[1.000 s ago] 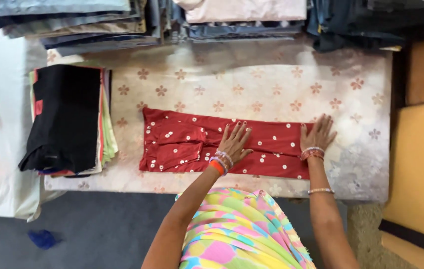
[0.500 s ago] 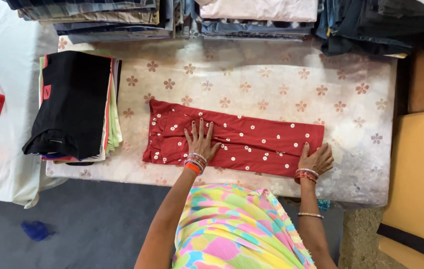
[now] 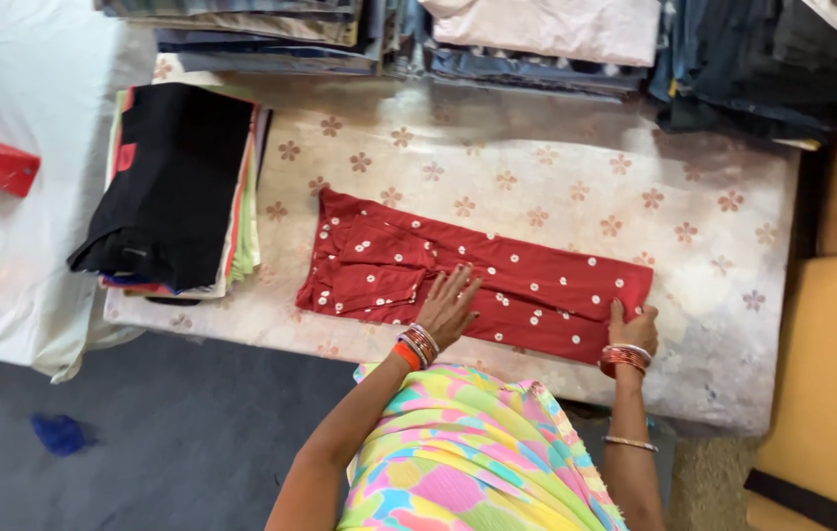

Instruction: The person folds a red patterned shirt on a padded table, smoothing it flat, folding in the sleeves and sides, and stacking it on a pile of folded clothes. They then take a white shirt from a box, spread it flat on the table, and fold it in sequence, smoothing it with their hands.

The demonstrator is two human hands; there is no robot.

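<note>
Red cotton-looking garment with white dots [image 3: 478, 280], folded into a long strip, lies across the middle of the flower-printed beige table cover [image 3: 556, 167]; from my remote seat I see the left hand [image 3: 450, 307] pressed flat and open on its middle, and the right hand [image 3: 632, 329] at about 3 o'clock, fingers curled over the strip's end. My worry is the soft cloth sliding on that cover, so the layers skew. The stack of folded clothes topped with black fabric [image 3: 175, 187] at 9 o'clock sits near enough to get nudged.
</note>
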